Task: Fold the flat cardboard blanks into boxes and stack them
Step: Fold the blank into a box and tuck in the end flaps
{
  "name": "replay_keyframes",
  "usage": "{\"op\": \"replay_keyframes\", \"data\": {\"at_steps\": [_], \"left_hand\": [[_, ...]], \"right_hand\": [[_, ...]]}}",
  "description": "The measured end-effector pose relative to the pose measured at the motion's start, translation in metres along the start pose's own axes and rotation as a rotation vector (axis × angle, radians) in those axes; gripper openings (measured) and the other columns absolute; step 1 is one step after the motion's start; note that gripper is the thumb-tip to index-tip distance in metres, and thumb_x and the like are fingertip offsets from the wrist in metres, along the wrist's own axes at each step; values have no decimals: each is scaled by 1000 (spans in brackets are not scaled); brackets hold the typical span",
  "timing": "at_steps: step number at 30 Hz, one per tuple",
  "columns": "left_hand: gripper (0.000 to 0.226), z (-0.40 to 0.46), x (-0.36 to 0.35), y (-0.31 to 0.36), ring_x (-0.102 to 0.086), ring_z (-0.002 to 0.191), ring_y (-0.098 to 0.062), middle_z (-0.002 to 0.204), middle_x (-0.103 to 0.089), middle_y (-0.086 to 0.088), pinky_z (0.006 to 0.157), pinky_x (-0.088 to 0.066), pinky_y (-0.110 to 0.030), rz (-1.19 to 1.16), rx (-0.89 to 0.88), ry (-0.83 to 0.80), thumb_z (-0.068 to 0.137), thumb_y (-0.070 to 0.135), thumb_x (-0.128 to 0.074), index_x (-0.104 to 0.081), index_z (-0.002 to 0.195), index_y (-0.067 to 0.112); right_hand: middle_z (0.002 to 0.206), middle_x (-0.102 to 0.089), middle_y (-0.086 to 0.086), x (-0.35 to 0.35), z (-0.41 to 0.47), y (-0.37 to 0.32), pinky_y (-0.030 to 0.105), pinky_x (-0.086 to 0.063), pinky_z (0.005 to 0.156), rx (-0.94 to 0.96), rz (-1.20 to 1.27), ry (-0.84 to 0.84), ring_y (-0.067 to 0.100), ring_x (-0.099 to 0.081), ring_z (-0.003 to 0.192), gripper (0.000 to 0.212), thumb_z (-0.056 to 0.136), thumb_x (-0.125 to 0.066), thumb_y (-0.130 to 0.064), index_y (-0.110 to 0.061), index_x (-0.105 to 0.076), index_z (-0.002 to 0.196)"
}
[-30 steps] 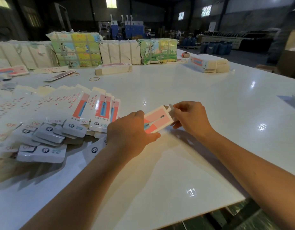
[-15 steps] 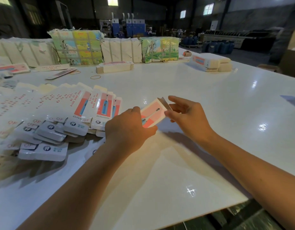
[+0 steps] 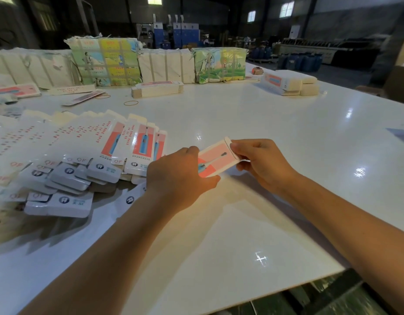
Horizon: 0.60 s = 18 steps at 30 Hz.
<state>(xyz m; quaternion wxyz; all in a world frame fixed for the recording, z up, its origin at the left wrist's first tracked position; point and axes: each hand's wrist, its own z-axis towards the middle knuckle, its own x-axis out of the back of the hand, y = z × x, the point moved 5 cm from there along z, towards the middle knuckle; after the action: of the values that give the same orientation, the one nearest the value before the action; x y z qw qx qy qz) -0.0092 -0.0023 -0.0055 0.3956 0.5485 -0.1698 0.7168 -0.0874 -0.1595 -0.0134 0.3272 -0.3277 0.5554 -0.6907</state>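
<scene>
**End flap being worked on a half-formed carton**

Since 0.5 s ago the carton (image 3: 215, 161) has been tipped flatter and its far end flap drawn under the right hand (image 3: 262, 163), which pinches it. The near end is gripped by the left hand (image 3: 182, 178), above the desk (image 3: 287, 123) just right of the fanned blanks (image 3: 83, 155). A creased flap is risked if it is forced askew. Whether anything is inside cannot be told.
</scene>
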Motion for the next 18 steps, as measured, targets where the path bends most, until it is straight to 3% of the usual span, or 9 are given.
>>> {"op": "replay_keyframes", "data": {"at_steps": [2,5,7,10,13,15,16,18], "left_hand": [[54,-1,1,-1,-50,80,-11,112,-59,11,61,-40,-24,-10,2,9,78,68,-53,-45,115,29],[55,0,2,0,-52,82,-12,113,-59,11,61,-41,-23,3,-9,16,77,68,-53,-44,116,29],[57,0,2,1,-57,88,-14,116,-59,10,64,-43,-23,5,-18,5,78,67,-53,-44,118,28],[58,0,2,1,-60,94,-17,118,-58,8,70,-46,-27,13,-24,1,79,66,-53,-43,121,28],[56,-1,3,1,-59,93,-16,115,-59,8,69,-45,-25,16,-30,28,80,64,-54,-43,120,26],[55,-1,4,0,-58,89,-15,112,-59,7,66,-43,-23,18,-25,40,80,64,-54,-43,118,26],[55,0,3,0,-56,86,-14,111,-59,7,65,-42,-23,17,-22,42,80,64,-54,-43,118,25],[55,0,3,1,-52,82,-13,110,-58,7,63,-40,-23,13,-12,44,79,64,-54,-43,117,25]], "right_hand": [[87,-58,36,3,2,3,21,-44,51,-15,54,17,22,-49,70,26,93,-54,-8,10,-67,79],[99,-51,44,4,3,3,21,-43,51,8,34,28,25,-47,71,30,92,-52,-6,24,-58,93],[98,-56,40,4,1,1,21,-44,52,22,-3,26,24,-50,70,25,92,-52,-5,15,-67,91],[75,-72,12,2,-4,-4,21,-45,54,73,-97,12,11,-55,60,31,93,-51,-5,-16,-75,77],[72,-69,9,0,-7,-10,22,-46,56,140,-197,60,11,-51,58,28,92,-50,-4,-3,-73,77],[79,-65,19,-3,-9,-12,33,-45,61,181,-272,71,23,-50,63,26,90,-48,-4,9,-67,77],[84,-64,21,-4,-9,-13,37,-45,64,204,-319,68,29,-51,68,25,90,-47,-4,9,-66,80],[85,-67,15,-8,-13,-13,31,-44,63,256,-436,66,21,-54,67,26,92,-45,-6,4,-69,86]]}}
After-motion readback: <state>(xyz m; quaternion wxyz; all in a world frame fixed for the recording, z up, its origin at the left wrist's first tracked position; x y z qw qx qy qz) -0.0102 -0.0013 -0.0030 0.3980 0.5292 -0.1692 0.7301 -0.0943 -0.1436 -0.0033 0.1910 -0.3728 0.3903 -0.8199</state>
